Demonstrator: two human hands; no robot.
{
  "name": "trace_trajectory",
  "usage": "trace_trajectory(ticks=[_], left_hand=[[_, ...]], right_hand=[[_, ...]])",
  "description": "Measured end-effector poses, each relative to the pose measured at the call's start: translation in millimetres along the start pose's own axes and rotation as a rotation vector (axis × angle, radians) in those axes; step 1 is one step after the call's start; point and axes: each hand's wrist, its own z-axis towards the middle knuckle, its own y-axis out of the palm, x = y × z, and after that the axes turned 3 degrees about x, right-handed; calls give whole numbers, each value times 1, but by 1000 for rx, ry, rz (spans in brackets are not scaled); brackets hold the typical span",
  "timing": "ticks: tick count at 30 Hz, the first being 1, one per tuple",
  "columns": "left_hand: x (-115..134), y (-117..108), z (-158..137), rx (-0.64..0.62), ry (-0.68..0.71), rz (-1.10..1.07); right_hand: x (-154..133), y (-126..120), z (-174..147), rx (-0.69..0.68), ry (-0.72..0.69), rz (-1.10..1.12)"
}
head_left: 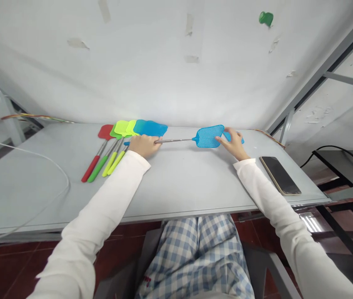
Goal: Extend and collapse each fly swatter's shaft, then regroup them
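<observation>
Blue fly swatter (206, 138) is held lengthwise over the grey table (182, 182). Left hand (144, 145) is closed around its handle end (127, 143); right hand (234, 144) pinches the outer edge of the mesh head (210, 135). Red, green, yellow and blue swatters (122, 128) lie overlapping by the left hand. I note another blue piece (242, 140) partly hidden by the right hand; a phone (280, 175) lies nearby.

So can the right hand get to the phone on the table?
Probably yes: the phone lies close to the right sleeve, with nothing on top of it. The right hand would likely just need to leave the blue swatter it is touching.
</observation>
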Motion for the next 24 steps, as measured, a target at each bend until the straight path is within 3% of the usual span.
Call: trace_trajectory(ticks=[3, 7, 15, 21, 24], left_hand=[[4, -1, -1, -18, 31, 3], [10, -4, -2, -62, 74, 22], [27, -8, -7, -77, 88, 8], [29, -10, -6, -38, 64, -48], [31, -10, -6, -14, 37, -51]], right_hand=[[-5, 8, -3, -171, 91, 379], [-23, 17, -10, -156, 171, 632], [-37, 26, -17, -58, 138, 598], [-20, 24, -11, -142, 109, 438], [-21, 22, -10, 11, 54, 291]])
